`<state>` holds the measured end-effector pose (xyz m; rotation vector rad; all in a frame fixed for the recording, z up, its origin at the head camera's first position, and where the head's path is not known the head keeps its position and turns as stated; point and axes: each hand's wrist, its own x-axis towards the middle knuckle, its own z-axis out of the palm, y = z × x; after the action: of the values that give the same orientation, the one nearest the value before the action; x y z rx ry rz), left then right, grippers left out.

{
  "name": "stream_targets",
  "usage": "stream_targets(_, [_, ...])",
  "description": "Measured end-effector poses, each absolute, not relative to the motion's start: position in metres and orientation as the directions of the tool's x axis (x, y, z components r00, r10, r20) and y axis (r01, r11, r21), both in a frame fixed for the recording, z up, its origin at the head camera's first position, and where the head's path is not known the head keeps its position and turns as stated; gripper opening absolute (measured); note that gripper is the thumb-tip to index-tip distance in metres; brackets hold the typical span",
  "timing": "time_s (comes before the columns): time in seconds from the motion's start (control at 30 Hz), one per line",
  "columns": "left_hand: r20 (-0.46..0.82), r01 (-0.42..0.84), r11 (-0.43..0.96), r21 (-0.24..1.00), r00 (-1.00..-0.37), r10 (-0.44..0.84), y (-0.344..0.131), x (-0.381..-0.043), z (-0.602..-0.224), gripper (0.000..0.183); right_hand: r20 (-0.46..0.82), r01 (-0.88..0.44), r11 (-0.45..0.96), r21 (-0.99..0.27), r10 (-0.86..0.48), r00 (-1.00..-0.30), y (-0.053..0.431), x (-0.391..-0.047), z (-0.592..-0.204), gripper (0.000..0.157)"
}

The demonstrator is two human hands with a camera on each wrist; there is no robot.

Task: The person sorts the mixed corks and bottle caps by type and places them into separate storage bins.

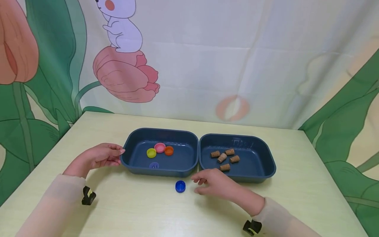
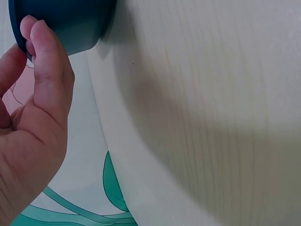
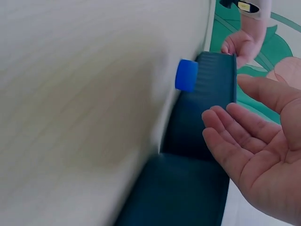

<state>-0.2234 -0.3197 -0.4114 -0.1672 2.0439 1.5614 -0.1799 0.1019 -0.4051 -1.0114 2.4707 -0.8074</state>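
At the left end of a dark blue tray (image 1: 165,171), my left hand (image 1: 102,156) pinches the rim between thumb and fingers. The left wrist view shows fingertips against the wall of that tray (image 2: 77,23). Inside it lie a pink bottle cap (image 1: 160,147), a yellow cap (image 1: 151,152), an orange cap (image 1: 169,150) and a purple cap (image 1: 154,165). A blue cap (image 1: 180,186) sits on the table in front of the tray. My right hand (image 1: 217,184), fingers loosely bent and holding nothing, hovers just right of the blue cap.
A second dark blue tray (image 1: 251,178) stands against the right end of the first, with several corks (image 1: 221,158) in it. The pale wooden table (image 1: 142,207) meets a printed curtain (image 1: 189,75) at the back.
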Motion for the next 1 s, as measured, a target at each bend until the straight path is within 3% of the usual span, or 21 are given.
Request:
stream_targets(0.2, [-0.497, -0.419, 0.314, 0.852, -0.836, 0.232, -0.320, -0.224, -0.412, 0.028, -0.098, -0.559, 0.596, -0.576, -0.729, -0.677, 0.087, -0.181, -0.412, 0.039])
stream_targets(0.63, [-0.498, -0.418, 0.319, 0.850, -0.835, 0.234, -0.320, -0.223, -0.410, 0.028, -0.106, -0.556, 0.677, -0.483, -0.675, -0.730, 0.060, -0.183, -0.433, 0.041])
stream_targets(1.0, [-0.496, -0.419, 0.313, 0.853, -0.837, 0.233, -0.319, -0.223, -0.410, 0.024, -0.111, -0.576, 0.730, -0.368, -0.649, -0.752, 0.045, -0.179, -0.432, 0.034])
